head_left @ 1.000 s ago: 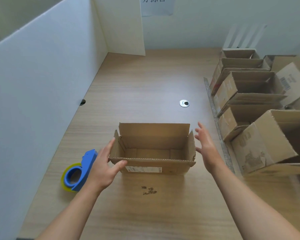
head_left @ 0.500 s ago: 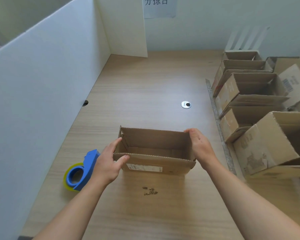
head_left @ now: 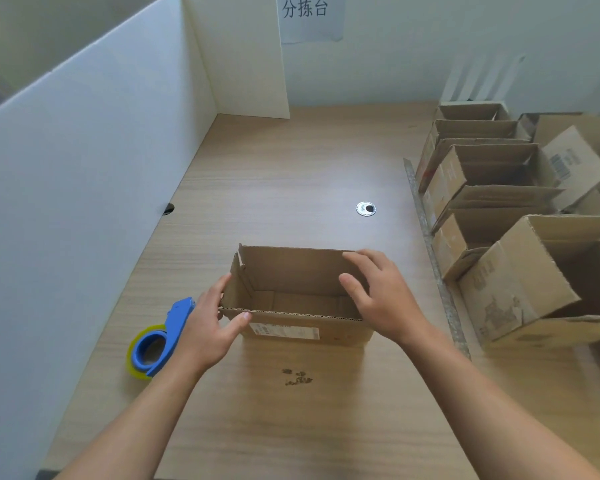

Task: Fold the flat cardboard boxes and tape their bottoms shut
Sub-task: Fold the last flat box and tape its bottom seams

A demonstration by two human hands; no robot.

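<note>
Box [head_left: 284, 329] upright, mouth up, on worktop [head_left: 291, 174], just right of dispenser [head_left: 160, 337]. Judged light. Thin corrugated board, stiff along creases, likely to skew or buckle if squeezed mid-wall. Best held at corners and end walls.

Left hand [head_left: 205, 323] between dispenser and box, thumb on near wall, fingers [head_left: 219, 289] against end wall, clasping that corner. Right hand [head_left: 385, 303] at end far from dispenser, draped over rim, thumb inside, clasping far corner. Both forearms reaching forward. Bottom tape hidden, cannot tell.
</note>
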